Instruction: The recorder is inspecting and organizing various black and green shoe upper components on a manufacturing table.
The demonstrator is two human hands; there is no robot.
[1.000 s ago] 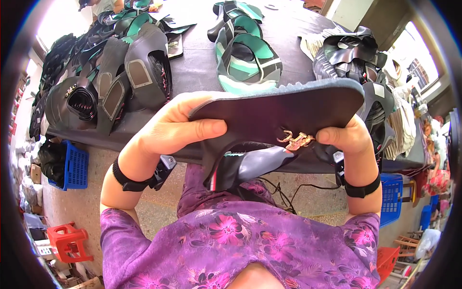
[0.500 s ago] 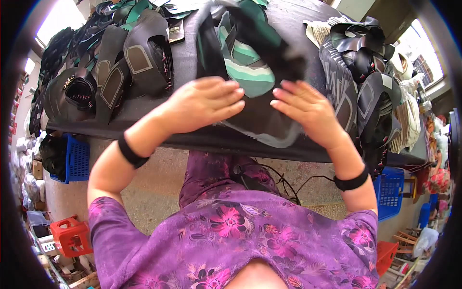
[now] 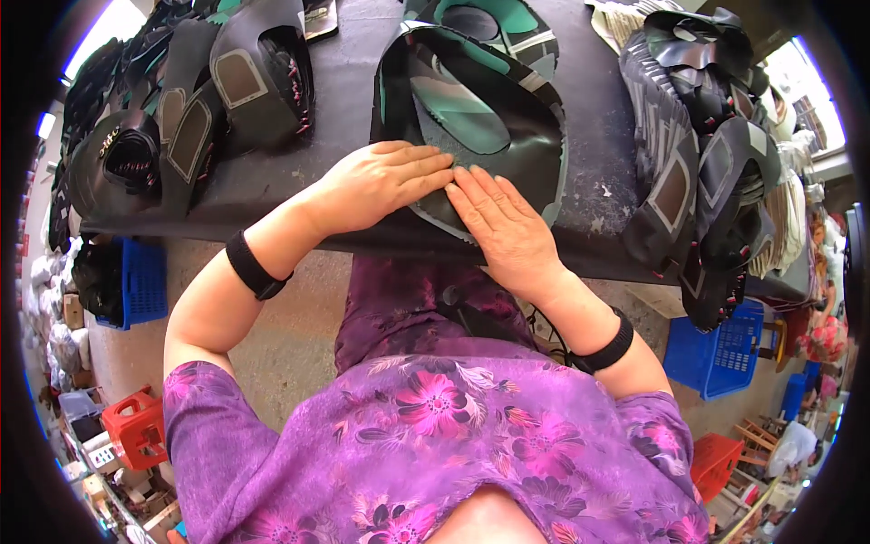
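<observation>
A black shoe upper [image 3: 533, 168] with green lining lies on the dark-topped table, its opening showing a glossy inner surface. Across its near part my left hand [image 3: 385, 181] rests flat, fingers stretched out together and pointing right. My right hand [image 3: 509, 227] lies flat on the near edge of the same piece, fingers straight, their tips meeting those of the left. Neither hand grips anything. Beyond this piece another upper [image 3: 467, 25] with green and grey parts sits on the table, partly overlapped by it.
Stacks of black uppers stand at the left [image 3: 240, 77] and at the right [image 3: 671, 195] of the table [image 3: 335, 109]. Blue baskets [image 3: 143, 281] [image 3: 716, 349] stand on the floor either side. Red crates [image 3: 136, 426] are lower down.
Both hands were blurred and apart above the piece; they have come down onto it, the right moving left until the fingertips meet. The lifted far part of the upper has settled flat.
</observation>
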